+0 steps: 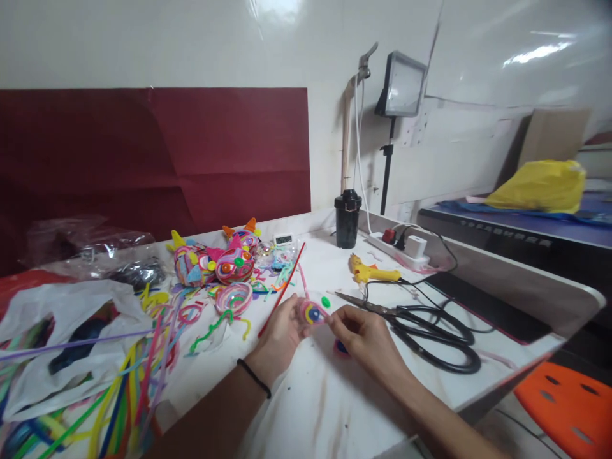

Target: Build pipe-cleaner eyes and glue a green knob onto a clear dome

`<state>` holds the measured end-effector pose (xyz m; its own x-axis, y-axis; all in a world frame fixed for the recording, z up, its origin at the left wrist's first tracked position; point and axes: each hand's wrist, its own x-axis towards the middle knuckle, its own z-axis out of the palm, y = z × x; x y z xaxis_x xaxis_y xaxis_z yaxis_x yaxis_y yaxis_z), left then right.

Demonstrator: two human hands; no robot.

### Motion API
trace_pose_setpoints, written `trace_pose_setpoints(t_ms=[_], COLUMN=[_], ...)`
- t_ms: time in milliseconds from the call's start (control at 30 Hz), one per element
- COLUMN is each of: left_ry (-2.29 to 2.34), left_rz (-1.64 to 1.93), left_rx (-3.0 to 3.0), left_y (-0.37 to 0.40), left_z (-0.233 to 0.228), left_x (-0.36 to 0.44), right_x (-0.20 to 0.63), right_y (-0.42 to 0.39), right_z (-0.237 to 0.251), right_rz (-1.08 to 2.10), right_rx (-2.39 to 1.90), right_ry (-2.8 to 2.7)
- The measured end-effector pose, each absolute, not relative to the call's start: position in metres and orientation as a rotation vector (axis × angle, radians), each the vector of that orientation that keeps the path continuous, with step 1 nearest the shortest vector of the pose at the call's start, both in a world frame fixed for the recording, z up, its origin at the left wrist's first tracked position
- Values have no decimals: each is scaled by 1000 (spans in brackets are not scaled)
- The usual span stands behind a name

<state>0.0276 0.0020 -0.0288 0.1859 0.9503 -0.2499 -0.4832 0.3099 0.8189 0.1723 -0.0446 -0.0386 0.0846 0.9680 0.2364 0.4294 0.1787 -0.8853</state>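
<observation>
My left hand [284, 326], with a black band at its wrist, is closed around a coil of pipe cleaner [313, 313] wound in pink, yellow and blue rings. A pink tail sticks up from the coil. On the coil's right side, my right hand [362, 329] pinches what looks like a pink pipe-cleaner end. A second coil with a blue centre [341, 347] lies partly hidden beneath my right hand. Just beyond the hands sits a small green coil [326, 301]. A straight red pipe cleaner [287, 287] slants beside my left hand.
Large black scissors [430, 325] and a yellow glue gun [370, 270] lie to the right, near a power strip [399, 247]. A black cup [347, 220] stands at the back. Colourful pipe-cleaner figures [234, 262] and loose pipe cleaners [119, 389] cover the left side.
</observation>
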Motion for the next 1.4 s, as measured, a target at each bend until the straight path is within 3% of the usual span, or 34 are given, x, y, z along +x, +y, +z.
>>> trace_pose_setpoints(t_ms=[633, 900, 1200, 1400], left_ry=[828, 801, 727, 660], left_rz=[1154, 1158, 1192, 1203], left_rx=[747, 695, 625, 669], left_y=[14, 14, 10, 14], left_z=[-44, -37, -17, -5], left_x=[18, 17, 17, 14], right_x=[189, 211, 203, 201], right_y=[-73, -38, 2, 13], right_z=[-41, -21, 4, 11], right_rz=[797, 726, 1309, 1490], right_rx=[-1358, -1420, -1162, -915], right_ry=[-1882, -1691, -1483, -1373])
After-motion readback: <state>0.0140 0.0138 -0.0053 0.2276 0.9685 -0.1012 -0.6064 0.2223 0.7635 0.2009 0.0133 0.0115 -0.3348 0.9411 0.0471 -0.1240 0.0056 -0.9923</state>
